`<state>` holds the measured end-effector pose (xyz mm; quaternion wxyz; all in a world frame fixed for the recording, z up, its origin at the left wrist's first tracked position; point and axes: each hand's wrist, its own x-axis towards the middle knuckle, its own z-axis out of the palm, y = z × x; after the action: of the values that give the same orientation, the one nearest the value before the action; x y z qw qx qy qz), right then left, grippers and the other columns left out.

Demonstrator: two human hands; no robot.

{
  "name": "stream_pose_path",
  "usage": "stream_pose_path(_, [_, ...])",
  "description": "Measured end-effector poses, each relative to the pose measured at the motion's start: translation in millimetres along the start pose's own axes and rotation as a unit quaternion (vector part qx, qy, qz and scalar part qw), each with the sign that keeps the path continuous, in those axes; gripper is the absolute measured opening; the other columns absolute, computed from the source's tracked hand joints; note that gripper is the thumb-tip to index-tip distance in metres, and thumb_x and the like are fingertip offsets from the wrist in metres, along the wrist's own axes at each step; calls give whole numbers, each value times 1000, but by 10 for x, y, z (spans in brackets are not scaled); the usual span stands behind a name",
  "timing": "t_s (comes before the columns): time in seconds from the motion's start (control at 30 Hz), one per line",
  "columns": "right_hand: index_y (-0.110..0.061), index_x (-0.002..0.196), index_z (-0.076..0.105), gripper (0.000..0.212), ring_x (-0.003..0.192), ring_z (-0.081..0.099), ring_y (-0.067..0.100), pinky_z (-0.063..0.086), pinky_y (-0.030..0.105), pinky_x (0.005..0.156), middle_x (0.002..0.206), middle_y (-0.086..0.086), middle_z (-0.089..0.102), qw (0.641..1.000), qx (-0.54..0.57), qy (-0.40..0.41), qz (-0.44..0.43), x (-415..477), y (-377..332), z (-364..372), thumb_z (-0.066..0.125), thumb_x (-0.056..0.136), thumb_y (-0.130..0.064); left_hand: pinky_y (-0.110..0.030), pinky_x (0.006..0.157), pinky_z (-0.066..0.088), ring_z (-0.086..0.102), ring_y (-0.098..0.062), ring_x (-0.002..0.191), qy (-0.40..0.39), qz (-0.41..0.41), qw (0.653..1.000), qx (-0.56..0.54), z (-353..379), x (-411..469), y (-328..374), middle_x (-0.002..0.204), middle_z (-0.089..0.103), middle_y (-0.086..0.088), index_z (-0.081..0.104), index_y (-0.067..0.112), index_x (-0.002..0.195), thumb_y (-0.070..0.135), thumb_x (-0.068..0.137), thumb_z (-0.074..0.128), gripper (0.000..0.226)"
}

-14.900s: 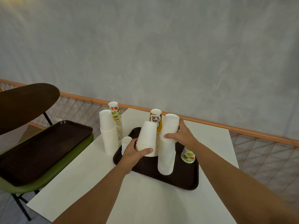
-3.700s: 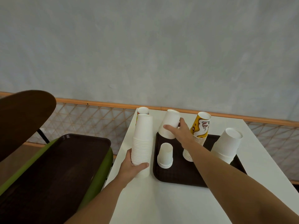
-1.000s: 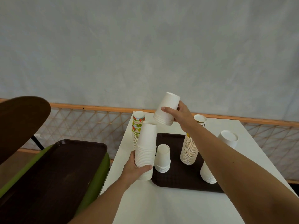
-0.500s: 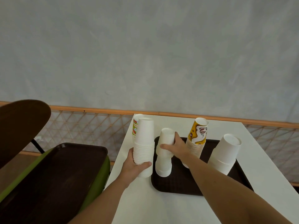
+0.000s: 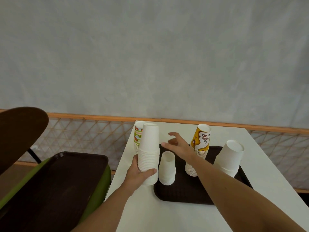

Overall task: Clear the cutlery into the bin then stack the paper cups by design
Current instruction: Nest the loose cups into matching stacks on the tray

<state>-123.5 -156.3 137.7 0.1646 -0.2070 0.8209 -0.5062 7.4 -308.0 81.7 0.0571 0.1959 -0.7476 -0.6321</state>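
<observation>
My left hand (image 5: 139, 174) grips the base of a tall stack of plain white cups (image 5: 149, 148) standing on the white table (image 5: 150, 211) left of the brown tray (image 5: 182, 191). My right hand (image 5: 178, 144) hovers open above the tray's far left corner, holding nothing. Just below it a short stack of white cups (image 5: 166, 168) stands on the tray. A stack topped by a yellow patterned cup (image 5: 199, 148) and a leaning stack of larger white cups (image 5: 229, 158) also stand on the tray. A striped colourful stack (image 5: 138, 134) stands behind the tall one.
To the left, a second brown tray (image 5: 55, 185) rests on a green chair (image 5: 98, 190). A dark round tabletop (image 5: 18, 131) juts in at the far left. An orange lattice railing (image 5: 93, 131) and grey wall run behind the table.
My right hand set its white cups down onto the short stack on the tray, let go, and lifted away open. My left hand still holds the tall stack.
</observation>
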Motion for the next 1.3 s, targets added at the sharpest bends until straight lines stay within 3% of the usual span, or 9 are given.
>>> stream_pose_path(0.17, [-22,132,43,51,108,53,17,41,26,87,112,-1,56,997,66,7,-47,3,-334,-21,57,89,-43,-42,102,44,49,-22,118,2,7,1000,13,41,-12,46,127,50,2,29,27,138,25,70,80,85])
stream_pose_path(0.3, [-29,129,42,56,114,55,17,49,38,95,122,0,56,992,93,-74,-35,35,-450,32,67,81,-44,-42,101,45,50,-21,117,-2,16,1000,14,52,-28,77,126,51,3,29,28,136,25,70,80,83])
stream_pose_path(0.47, [-27,135,41,77,114,56,16,54,38,89,127,-4,56,989,79,-120,-29,46,-458,106,79,69,-40,-41,100,46,51,-20,117,-8,21,1000,10,50,-49,102,125,52,3,30,29,136,24,70,81,83])
stream_pose_path(0.63, [-25,133,41,70,111,59,17,56,34,83,124,-2,58,986,89,-135,-30,18,-476,90,78,74,-25,-42,101,46,50,-20,117,-13,23,999,25,44,-94,106,125,51,2,29,27,136,24,71,80,84])
stream_pose_path(0.93, [-23,131,41,63,111,57,20,54,31,82,122,0,57,990,101,-92,-40,-8,-595,27,74,78,-21,-36,96,47,51,-19,113,-16,26,999,29,28,-129,103,123,52,3,29,28,136,24,71,80,83])
stream_pose_path(1.07, [-24,129,41,62,113,56,22,54,38,87,123,3,57,990,113,-62,-51,22,-675,-52,75,77,-20,-31,90,45,50,-16,109,-14,22,999,31,25,-156,79,119,50,6,29,28,135,22,72,79,81])
stream_pose_path(1.3, [-23,127,46,71,109,60,22,56,42,85,119,4,60,984,154,-13,-83,67,-798,-229,78,64,-28,-35,96,44,47,-18,112,-5,8,999,39,5,-156,29,122,48,4,28,27,136,22,71,79,83])
